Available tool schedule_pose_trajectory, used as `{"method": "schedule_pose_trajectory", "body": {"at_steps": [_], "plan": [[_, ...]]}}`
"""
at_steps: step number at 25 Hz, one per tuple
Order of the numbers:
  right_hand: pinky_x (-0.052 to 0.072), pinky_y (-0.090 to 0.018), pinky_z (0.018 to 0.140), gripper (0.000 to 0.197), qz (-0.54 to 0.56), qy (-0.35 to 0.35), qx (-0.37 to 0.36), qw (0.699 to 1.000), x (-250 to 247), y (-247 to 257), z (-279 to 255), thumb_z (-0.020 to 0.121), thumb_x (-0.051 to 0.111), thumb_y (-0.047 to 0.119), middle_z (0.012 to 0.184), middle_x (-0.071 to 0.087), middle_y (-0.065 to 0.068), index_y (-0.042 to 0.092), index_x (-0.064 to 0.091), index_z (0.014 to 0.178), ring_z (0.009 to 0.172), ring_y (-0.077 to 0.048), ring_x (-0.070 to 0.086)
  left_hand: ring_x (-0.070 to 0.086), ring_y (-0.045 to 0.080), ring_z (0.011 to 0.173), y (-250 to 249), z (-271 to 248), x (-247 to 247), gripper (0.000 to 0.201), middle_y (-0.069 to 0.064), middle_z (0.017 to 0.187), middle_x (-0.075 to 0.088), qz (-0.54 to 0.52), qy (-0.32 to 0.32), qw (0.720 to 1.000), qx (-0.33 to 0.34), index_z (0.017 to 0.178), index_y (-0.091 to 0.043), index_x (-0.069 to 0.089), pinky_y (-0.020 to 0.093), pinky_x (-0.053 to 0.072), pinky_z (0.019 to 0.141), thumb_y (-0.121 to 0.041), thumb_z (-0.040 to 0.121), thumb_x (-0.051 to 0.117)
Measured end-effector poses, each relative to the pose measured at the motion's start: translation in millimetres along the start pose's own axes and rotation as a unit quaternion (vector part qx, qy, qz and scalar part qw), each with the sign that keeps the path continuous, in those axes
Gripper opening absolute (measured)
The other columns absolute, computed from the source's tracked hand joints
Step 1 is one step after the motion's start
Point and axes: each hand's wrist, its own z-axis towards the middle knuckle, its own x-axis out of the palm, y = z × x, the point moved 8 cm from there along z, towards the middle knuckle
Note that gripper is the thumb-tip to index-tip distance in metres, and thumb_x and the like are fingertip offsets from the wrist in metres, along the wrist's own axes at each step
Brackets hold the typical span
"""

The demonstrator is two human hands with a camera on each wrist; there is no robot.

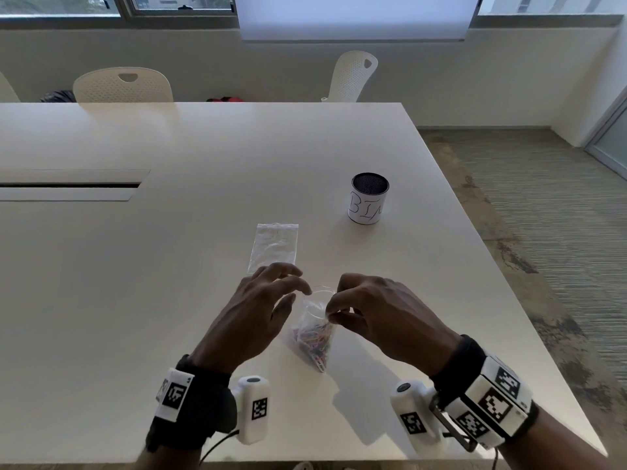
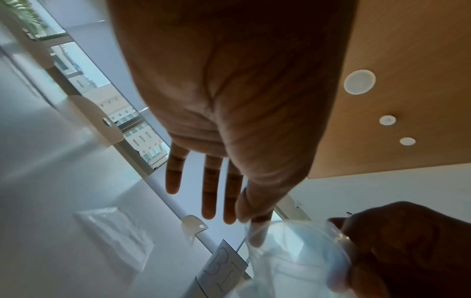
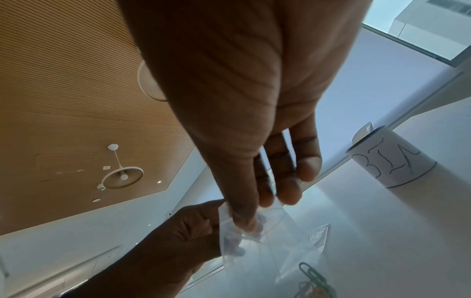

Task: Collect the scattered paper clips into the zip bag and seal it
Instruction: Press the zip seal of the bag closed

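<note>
My left hand [image 1: 252,315] pinches one lip of the zip bag [image 1: 314,334] with thumb and forefinger, other fingers spread; my right hand [image 1: 380,320] pinches the other lip. The paper clips [image 1: 314,340] sit inside, above the table [image 1: 169,266]. If I tilt it unsealed, they could spill.

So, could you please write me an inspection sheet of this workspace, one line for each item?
Surface: white table, matte, with a cable slot at its left.
Job's things: zip bag holding coloured paper clips, mouth open; no loose clips seen.
Clutter: second, flat empty zip bag; mesh cup labelled BIN.
Grippers: left hand and right hand each pinch the bag's mouth.
Cables: black lead at the left wrist.
Surroundings: two white chairs, windows, carpet.
</note>
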Motion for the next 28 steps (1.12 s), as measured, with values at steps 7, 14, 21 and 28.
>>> {"method": "schedule_pose_trajectory", "body": {"at_steps": [7,14,21,28], "plan": [[0.047,-0.018,0.064,0.012,-0.014,-0.033,0.009,0.999,-16.0,-24.5,-6.8,0.096,0.069,0.04,0.102,0.073,0.018,0.035,0.079,0.1,0.07,0.002,0.057,0.065,0.002,0.109,-6.9,10.1,0.4,0.002,-0.02,0.113,0.068,-0.055,0.087,0.992,0.068,0.098,-0.035,0.075,0.039,0.056,0.092,-0.034,0.096,0.075],[0.053,-0.021,0.062,0.007,-0.013,-0.057,0.022,0.998,-27.9,-45.4,-18.8,0.094,0.072,0.036,0.098,0.073,0.021,0.035,0.079,0.095,0.067,0.0,0.064,0.07,0.008,0.098,-18.5,13.8,8.6,0.004,-0.014,0.103,0.073,-0.117,0.037,0.99,0.063,0.097,-0.027,0.077,0.042,0.059,0.085,-0.024,0.095,0.077],[0.053,-0.025,0.06,0.002,-0.086,-0.088,0.044,0.991,-31.9,-54.3,-27.3,0.091,0.077,0.032,0.091,0.074,0.017,0.032,0.076,0.092,0.069,-0.004,0.067,0.061,0.013,0.084,-64.5,15.4,-10.1,0.005,-0.007,0.091,0.069,0.009,-0.05,0.993,0.107,0.094,-0.017,0.066,0.032,0.055,0.078,-0.015,0.095,0.07],[0.058,-0.034,0.067,0.011,0.081,-0.114,0.044,0.989,-26.3,-69.2,-24.1,0.087,0.082,0.023,0.081,0.069,0.011,0.022,0.072,0.083,0.071,-0.006,0.067,0.071,0.008,0.081,-47.9,15.0,-3.8,0.013,-0.008,0.084,0.072,-0.133,-0.074,0.988,0.032,0.091,-0.014,0.069,0.024,0.058,0.078,-0.01,0.09,0.081]]}}
